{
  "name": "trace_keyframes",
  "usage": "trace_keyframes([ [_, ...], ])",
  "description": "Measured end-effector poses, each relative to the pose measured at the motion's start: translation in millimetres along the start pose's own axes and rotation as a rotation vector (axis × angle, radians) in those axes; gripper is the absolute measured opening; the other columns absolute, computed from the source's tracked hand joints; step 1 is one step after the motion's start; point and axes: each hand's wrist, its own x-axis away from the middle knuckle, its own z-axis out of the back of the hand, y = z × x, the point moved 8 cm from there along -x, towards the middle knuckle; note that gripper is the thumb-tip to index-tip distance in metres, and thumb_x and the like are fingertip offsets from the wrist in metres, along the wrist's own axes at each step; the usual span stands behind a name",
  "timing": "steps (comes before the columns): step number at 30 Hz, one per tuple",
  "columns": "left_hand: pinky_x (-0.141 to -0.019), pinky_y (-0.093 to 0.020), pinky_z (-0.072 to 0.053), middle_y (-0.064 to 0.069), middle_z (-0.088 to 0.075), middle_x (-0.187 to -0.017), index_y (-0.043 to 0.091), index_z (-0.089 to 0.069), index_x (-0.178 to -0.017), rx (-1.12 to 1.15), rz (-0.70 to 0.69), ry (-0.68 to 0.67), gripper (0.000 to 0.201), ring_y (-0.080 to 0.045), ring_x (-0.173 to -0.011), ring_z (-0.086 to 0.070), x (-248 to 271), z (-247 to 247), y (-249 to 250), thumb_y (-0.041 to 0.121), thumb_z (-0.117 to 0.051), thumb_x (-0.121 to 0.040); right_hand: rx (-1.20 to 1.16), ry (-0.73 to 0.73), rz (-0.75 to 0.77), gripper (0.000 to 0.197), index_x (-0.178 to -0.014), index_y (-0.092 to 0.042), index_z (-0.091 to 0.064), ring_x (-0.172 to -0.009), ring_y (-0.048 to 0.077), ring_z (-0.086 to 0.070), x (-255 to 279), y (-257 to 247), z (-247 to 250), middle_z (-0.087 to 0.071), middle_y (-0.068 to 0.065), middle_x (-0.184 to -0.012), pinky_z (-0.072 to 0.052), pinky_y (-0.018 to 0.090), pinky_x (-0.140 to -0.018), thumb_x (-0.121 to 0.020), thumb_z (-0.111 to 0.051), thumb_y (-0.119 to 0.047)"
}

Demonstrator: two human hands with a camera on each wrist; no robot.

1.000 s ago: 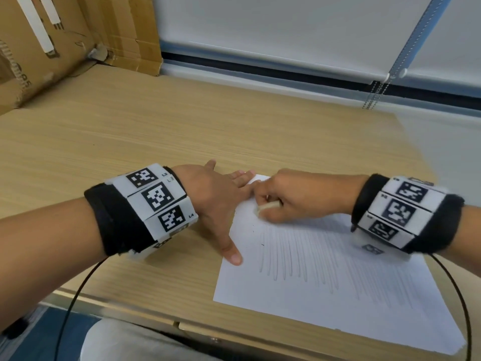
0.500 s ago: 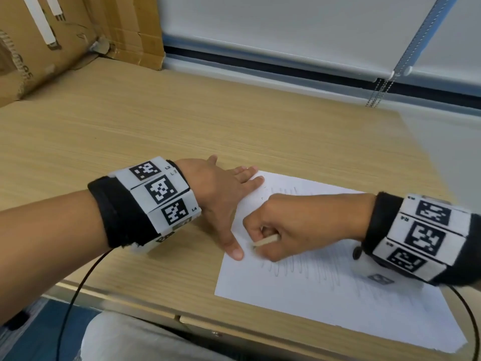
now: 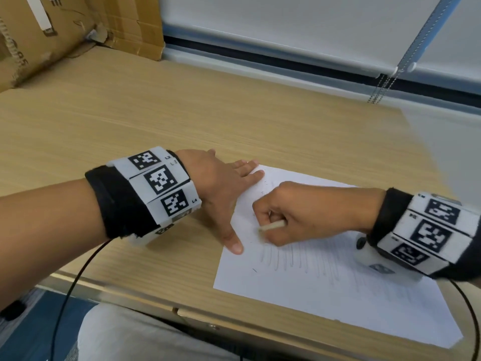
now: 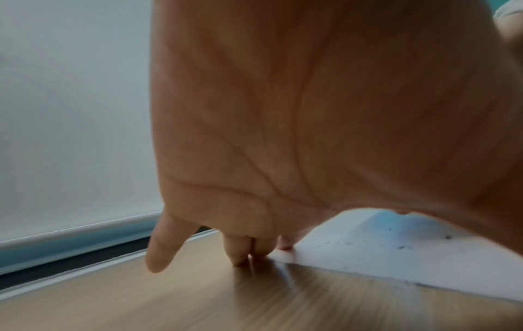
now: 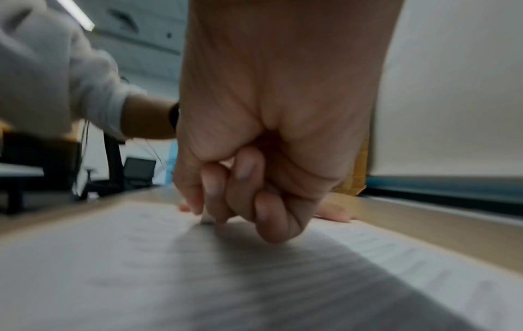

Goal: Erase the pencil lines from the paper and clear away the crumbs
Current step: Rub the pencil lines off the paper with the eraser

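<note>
A white sheet of paper point(image 3: 325, 290) lies on the wooden desk point(image 3: 156, 121), with faint vertical pencil lines point(image 3: 299, 259) across its middle. My left hand point(image 3: 226, 194) lies flat with straight fingers on the paper's left edge, thumb near the lines. My right hand point(image 3: 289, 217) is curled round a pale eraser point(image 3: 272, 226), whose tip touches the paper near the left end of the lines. Dark crumbs point(image 4: 402, 245) dot the paper point(image 4: 368, 253) beside my left hand point(image 4: 254, 253). In the right wrist view my right hand point(image 5: 240, 201) presses the eraser point(image 5: 206, 220) onto the paper point(image 5: 113, 268).
Cardboard boxes point(image 3: 65, 29) stand at the desk's far left corner. A white roller blind point(image 3: 286, 29) with a bead chain point(image 3: 382, 87) hangs behind the desk. The desk's front edge point(image 3: 182, 312) runs just below the paper. A black cable point(image 3: 75, 282) trails from my left wrist.
My right hand with the eraser has moved from the paper's top left corner down toward me, to the left end of the pencil lines. My left hand has stayed flat on the paper's edge.
</note>
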Motion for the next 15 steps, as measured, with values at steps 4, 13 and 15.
trace_keyframes([
  [4,-0.115,-0.058,0.011,0.01,0.039,-0.153,0.027,0.034,-0.145,0.007,0.0,-0.003,0.148,-0.008,-0.145,0.024,1.2,-0.1,0.0,0.084,-0.066,-0.052,-0.039,-0.063,0.057,0.02,-0.072,-0.011,-0.055,-0.049,0.007,-0.042,7.7,-13.9,-13.3,-0.044,-0.009,-0.053,-0.034,0.014,-0.049,-0.088,-0.064,-0.02],
  [13,-0.114,-0.057,0.012,0.01,0.039,-0.152,0.028,0.034,-0.145,0.016,-0.001,-0.007,0.149,-0.007,-0.144,0.025,0.1,-0.5,-1.0,0.085,-0.067,-0.051,-0.034,-0.04,0.052,0.021,-0.072,-0.012,-0.055,-0.05,0.008,-0.041,6.9,-9.4,-9.1,-0.044,-0.009,-0.054,-0.034,0.015,-0.05,-0.088,-0.063,-0.022],
  [15,-0.115,-0.057,0.012,0.01,0.039,-0.152,0.028,0.034,-0.145,0.012,-0.003,-0.006,0.149,-0.007,-0.144,0.024,0.0,0.1,0.0,0.085,-0.067,-0.051,-0.032,0.01,-0.003,0.021,-0.072,-0.014,-0.056,-0.05,0.007,-0.042,3.7,5.4,1.3,-0.047,-0.011,-0.055,-0.035,0.017,-0.05,-0.088,-0.064,-0.026],
])
